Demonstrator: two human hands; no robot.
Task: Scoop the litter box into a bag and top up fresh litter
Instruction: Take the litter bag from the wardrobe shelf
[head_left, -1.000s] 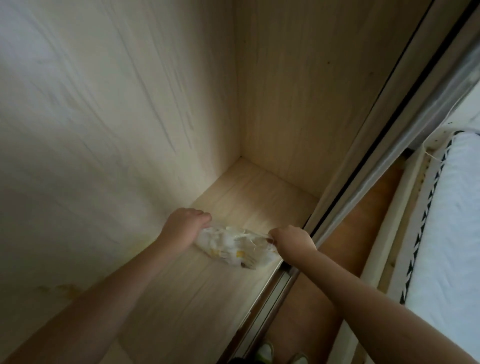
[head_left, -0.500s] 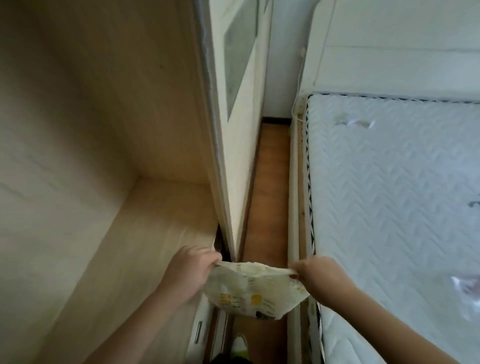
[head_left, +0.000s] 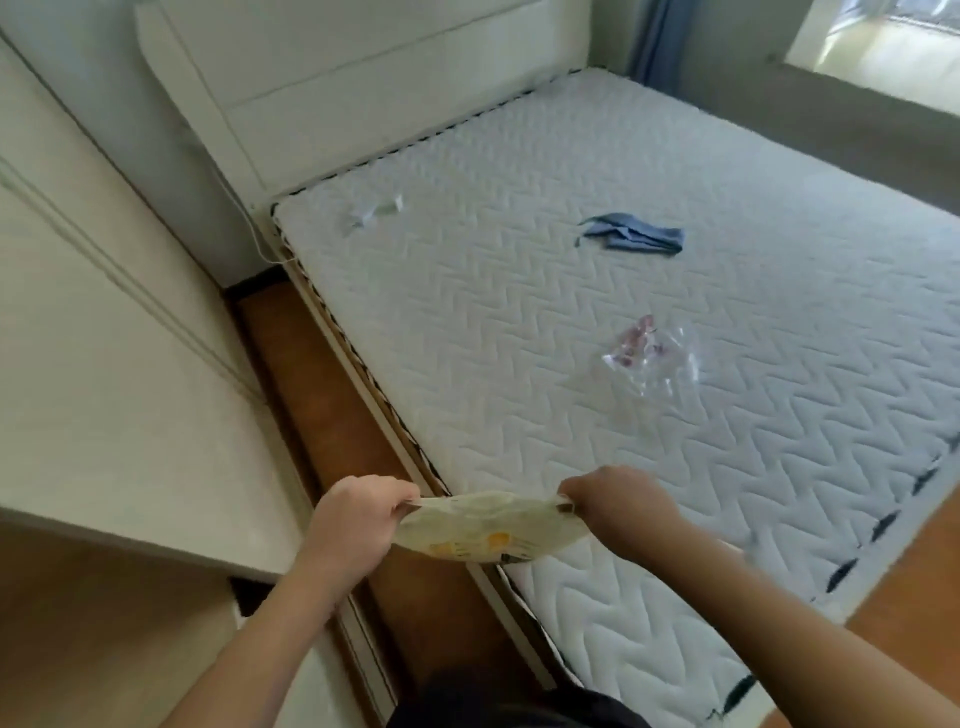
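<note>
Both hands have carried the plastic bag (head_left: 480, 530) out of the wardrobe (head_left: 130, 415) to beside the bed (head_left: 623, 415), pulling it taut between them.

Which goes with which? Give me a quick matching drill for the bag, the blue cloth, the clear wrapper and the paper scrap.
Things:
1. plastic bag
2. blue cloth
3. clear wrapper
4. white scrap

Places:
A. mattress, near the headboard
B. stretched between left hand and right hand
C. mid-mattress, reddish bits inside
D. crumpled, far side of mattress

Pairs: 1-B, 2-D, 3-C, 4-A
</note>
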